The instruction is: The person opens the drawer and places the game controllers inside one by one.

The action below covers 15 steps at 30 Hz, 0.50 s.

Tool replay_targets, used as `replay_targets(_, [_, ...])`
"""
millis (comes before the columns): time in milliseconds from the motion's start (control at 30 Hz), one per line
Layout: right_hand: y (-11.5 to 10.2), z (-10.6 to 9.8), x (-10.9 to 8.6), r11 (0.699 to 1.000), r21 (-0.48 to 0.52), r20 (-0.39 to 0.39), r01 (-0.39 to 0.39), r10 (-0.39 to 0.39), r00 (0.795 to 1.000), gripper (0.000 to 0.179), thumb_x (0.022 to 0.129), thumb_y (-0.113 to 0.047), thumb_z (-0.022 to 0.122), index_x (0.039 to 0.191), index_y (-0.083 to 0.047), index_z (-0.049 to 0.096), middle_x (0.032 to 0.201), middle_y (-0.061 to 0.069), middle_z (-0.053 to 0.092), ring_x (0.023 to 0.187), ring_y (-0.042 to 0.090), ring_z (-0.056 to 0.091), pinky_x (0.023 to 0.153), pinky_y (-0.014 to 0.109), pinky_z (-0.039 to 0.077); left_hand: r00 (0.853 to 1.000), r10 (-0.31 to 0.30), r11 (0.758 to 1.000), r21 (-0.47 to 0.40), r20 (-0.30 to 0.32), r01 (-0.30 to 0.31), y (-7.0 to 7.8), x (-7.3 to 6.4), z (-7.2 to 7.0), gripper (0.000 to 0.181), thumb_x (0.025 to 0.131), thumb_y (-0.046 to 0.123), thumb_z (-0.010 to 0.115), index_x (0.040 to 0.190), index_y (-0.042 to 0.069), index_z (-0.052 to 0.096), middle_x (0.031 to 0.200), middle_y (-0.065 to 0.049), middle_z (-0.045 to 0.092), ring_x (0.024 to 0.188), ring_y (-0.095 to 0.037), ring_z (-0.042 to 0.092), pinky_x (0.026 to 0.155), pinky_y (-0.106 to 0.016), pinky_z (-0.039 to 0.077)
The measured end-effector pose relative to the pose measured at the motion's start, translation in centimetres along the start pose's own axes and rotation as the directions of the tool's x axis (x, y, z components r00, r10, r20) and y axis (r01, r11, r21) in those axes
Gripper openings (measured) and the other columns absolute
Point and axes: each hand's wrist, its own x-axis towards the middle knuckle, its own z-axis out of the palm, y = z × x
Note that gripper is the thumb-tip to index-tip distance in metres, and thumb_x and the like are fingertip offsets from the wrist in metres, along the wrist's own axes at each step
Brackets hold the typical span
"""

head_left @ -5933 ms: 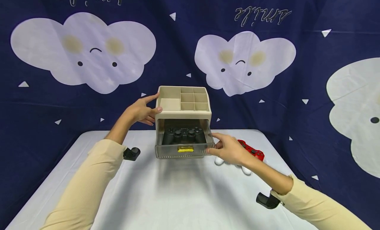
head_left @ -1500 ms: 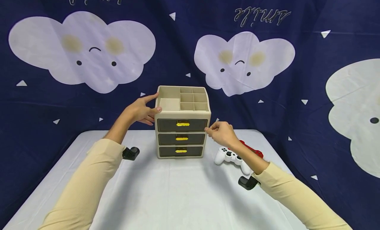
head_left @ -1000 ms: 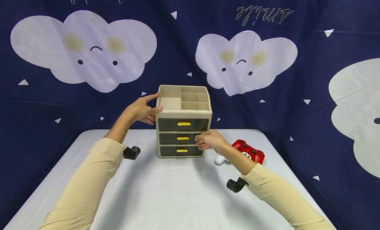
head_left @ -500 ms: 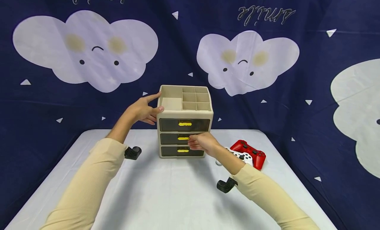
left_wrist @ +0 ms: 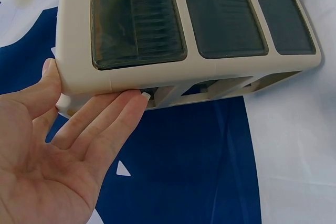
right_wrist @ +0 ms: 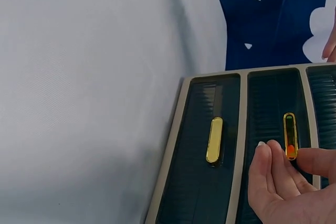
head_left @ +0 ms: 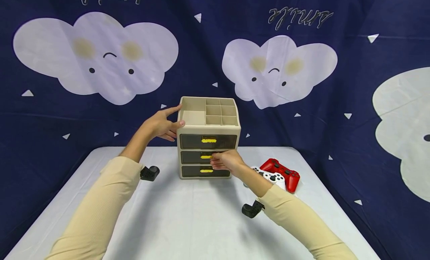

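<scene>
While tabletop (head_left: 188, 222) white, backdrop (head_left: 201, 47) navy.

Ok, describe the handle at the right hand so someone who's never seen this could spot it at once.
On the white table, in front of the navy backdrop, stands a beige three-drawer organizer. Go to its middle drawer and find the gold handle. It looks like the upper handle and lower handle, but only this one has the right hand at its end.

The white table (head_left: 188, 222), its far corners rounded, carries an upright drawer box (head_left: 208, 130) near the far edge. Right of it lie a white controller (head_left: 274, 178) and, just behind, a red controller (head_left: 289, 175).
</scene>
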Motion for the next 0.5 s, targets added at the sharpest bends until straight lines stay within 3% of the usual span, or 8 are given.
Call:
replay_targets(333, [0.09,-0.08,-0.46,0.999,-0.042,0.007,0.022,-0.022,1.000,0.024,0.097,-0.008,0.067,0.108,0.013,0.072,0.078,0.008,0.074,0.072,0.017,0.074,0.071,0.028,0.064,1.000,-0.012,1.000,-0.003,-0.001,0.012,-0.06,-0.02,0.10,0.077,0.104,0.029,0.060,0.163,0.039,0.011,0.125,-0.034,0.065,0.106,-0.042,0.072,0.091,-0.048,0.061])
replay_targets(500, [0.31,-0.24,-0.91,0.998,-0.053,0.018,0.035,-0.034,0.999,0.024,0.097,-0.008,0.067,0.108,0.013,0.072,0.084,0.013,0.076,0.076,0.020,0.075,0.073,0.030,0.064,1.000,-0.007,1.000,-0.002,-0.001,0.007,-0.02,-0.04,0.12,0.077,0.104,0.028,0.059,0.163,0.038,0.011,0.125,-0.034,0.065,0.106,-0.042,0.072,0.091,-0.048,0.061])
